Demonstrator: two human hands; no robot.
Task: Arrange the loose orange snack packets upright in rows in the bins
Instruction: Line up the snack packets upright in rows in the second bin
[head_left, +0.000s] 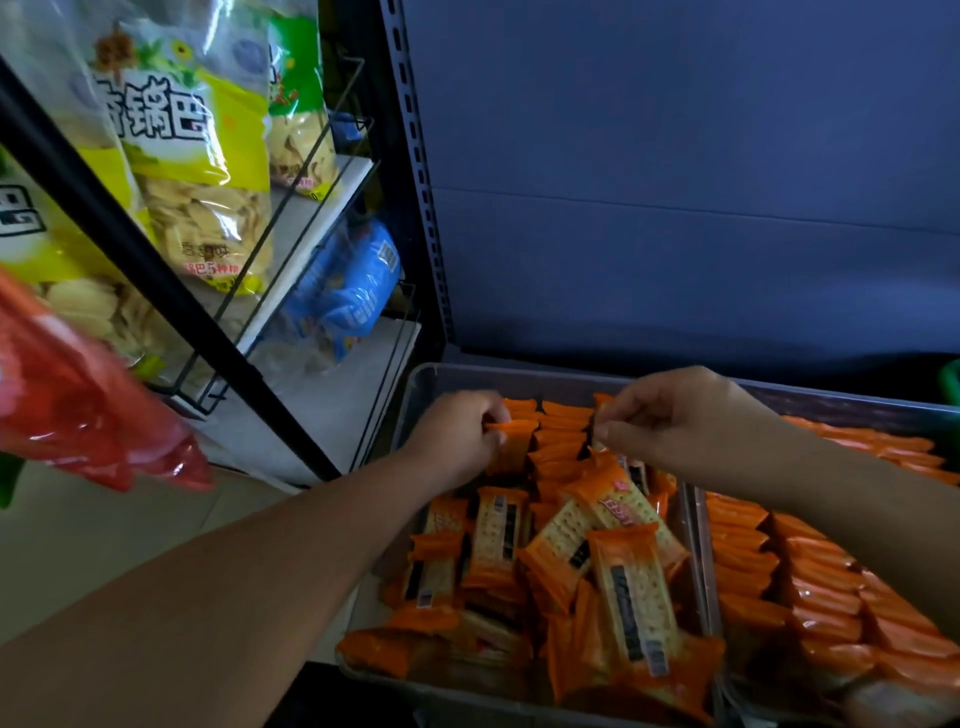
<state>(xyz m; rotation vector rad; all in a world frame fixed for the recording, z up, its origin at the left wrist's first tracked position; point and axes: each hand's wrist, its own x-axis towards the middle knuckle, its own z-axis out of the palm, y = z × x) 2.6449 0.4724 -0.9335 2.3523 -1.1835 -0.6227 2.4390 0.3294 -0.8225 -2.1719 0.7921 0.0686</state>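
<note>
A clear plastic bin (423, 382) holds orange snack packets. At its far end stand short upright rows of packets (561, 441). Nearer me, several loose packets (566, 561) lie flat in a jumbled pile. My left hand (457, 441) pinches the top edge of an upright packet (511, 441) at the back left of the bin. My right hand (685, 421) pinches the top of another packet (597, 415) at the back middle. A second bin (698, 519) to the right holds neat upright rows of orange packets (810, 587).
A black wire shelf rack (291, 249) on the left carries yellow-green chip bags (202, 171) and blue bags (343, 296). A red bag (88, 400) hangs close at the left edge. A blue back panel (675, 182) rises behind the bins.
</note>
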